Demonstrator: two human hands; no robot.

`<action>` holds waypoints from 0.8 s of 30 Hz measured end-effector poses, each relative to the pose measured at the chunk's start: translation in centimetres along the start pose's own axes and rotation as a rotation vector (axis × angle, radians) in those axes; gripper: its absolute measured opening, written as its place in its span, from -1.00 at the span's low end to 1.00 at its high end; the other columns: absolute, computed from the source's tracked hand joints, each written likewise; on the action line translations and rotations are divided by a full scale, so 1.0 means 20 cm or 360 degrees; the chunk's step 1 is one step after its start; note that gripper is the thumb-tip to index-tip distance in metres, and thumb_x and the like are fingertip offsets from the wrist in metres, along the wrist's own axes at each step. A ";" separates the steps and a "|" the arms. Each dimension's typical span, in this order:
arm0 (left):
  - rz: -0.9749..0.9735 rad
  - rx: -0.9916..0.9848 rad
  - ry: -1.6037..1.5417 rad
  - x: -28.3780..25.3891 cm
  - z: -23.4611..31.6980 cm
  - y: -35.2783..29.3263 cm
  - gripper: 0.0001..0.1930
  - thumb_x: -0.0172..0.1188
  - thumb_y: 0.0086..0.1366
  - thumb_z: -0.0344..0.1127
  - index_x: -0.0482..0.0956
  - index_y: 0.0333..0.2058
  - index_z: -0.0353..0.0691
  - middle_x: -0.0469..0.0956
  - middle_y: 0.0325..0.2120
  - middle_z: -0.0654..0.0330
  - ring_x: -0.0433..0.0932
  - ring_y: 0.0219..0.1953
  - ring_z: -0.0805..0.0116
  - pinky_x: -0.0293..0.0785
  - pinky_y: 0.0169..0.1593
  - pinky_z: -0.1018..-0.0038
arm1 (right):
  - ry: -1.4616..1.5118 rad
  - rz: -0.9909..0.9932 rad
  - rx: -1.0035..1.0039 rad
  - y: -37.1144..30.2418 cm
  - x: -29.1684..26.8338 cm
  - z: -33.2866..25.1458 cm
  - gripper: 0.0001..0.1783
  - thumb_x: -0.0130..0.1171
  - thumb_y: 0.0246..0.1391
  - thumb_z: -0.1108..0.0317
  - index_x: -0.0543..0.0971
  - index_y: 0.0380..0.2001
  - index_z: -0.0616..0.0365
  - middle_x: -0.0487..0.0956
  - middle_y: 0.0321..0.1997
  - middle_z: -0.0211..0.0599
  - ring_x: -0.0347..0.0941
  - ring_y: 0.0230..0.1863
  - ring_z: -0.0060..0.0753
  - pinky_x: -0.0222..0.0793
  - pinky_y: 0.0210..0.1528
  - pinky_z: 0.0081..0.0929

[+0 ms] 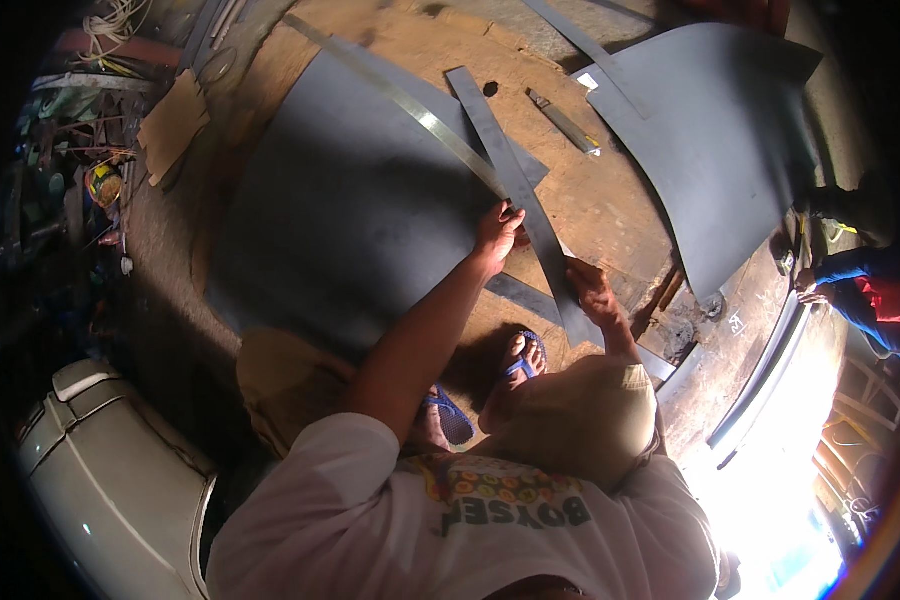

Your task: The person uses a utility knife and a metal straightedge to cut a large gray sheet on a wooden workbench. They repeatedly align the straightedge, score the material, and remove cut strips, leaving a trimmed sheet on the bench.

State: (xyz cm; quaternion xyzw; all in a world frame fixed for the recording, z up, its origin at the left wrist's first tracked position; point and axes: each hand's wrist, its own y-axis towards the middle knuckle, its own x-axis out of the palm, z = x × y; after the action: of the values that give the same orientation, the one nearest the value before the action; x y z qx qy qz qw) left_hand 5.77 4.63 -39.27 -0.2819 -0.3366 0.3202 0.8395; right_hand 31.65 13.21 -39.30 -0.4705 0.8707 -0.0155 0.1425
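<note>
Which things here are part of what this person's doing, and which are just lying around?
Apparently in the job:
- long dark strip, held by the right hand
- shiny strip, its near end by the left hand
- large dark sheet under the shiny strip

Seemingly lying about:
- brown cardboard
- pale coiled cable

A tangle of pale cable [115, 30] is showing in the upper left of the frame, and dark clutter [60, 200] is crowding the left edge below it, with a yellow-marked round object [102, 187] sitting among it. A brown cardboard-like piece [173, 128] is lying just to the right. A pale vehicle-like body [120, 490] is filling the lower left. At the right edge, a co-worker [875, 300] is wearing blue and red, while bright light [785, 490] is flooding the lower right.
</note>
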 end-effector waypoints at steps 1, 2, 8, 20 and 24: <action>-0.0042 -0.0011 -0.0025 0.04 0.01 0.01 -0.53 0.25 0.44 -0.21 0.37 0.26 -0.03 0.50 -0.16 0.27 0.57 -0.19 0.36 0.60 -0.29 0.26 | -0.0075 -0.0006 0.0102 -0.03 -0.02 0.03 -0.57 0.18 0.39 0.32 0.52 0.21 0.34 0.59 0.19 -0.03 0.50 0.16 -0.32 0.39 0.21 -0.35; 0.0020 0.0002 -0.0054 0.01 0.00 0.02 -0.53 0.24 0.43 -0.24 0.37 0.25 -0.02 0.49 -0.16 0.27 0.56 -0.19 0.35 0.59 -0.30 0.26 | -0.0085 -0.0073 0.0245 -0.02 0.00 0.00 -0.56 0.18 0.39 0.32 0.51 0.22 0.35 0.57 0.22 -0.02 0.49 0.17 -0.31 0.40 0.21 -0.33; 0.0137 0.0101 -0.0100 0.05 0.18 0.03 -0.37 0.22 0.33 -0.42 0.24 0.34 -0.01 0.49 -0.16 0.24 0.48 -0.26 0.40 0.49 -0.38 0.35 | 0.0009 -0.0042 -0.0103 -0.09 0.01 -0.20 -0.55 0.13 0.39 0.30 0.49 0.24 0.32 0.63 0.14 -0.04 0.60 0.08 -0.25 0.45 0.17 -0.35; 0.0149 0.0513 0.0078 0.10 0.82 0.04 -0.32 0.27 0.35 -0.47 0.22 0.38 -0.07 0.49 -0.16 0.34 0.41 -0.24 0.48 0.50 -0.20 0.21 | 0.1595 -0.0207 0.0592 0.02 0.05 -0.40 -0.41 0.22 0.27 0.53 0.31 0.33 0.29 0.58 0.10 0.01 0.66 0.06 0.02 0.67 0.02 -0.22; 0.0194 0.0543 0.0037 0.11 0.90 -0.01 -0.32 0.28 0.34 -0.48 0.25 0.38 -0.06 0.50 -0.17 0.35 0.42 -0.21 0.48 0.49 -0.16 0.22 | 0.1755 -0.0138 0.0527 0.04 0.10 -0.38 -0.52 0.15 0.28 0.63 0.41 0.24 0.15 0.59 0.06 -0.02 0.66 0.03 0.05 0.68 -0.01 -0.15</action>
State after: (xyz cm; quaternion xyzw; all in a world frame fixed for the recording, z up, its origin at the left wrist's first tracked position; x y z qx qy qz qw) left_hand -6.34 10.79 -27.27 -0.1589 -0.2501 0.4195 0.8580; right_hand 27.86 11.22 -32.57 -0.3997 0.7821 -0.4003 -0.2615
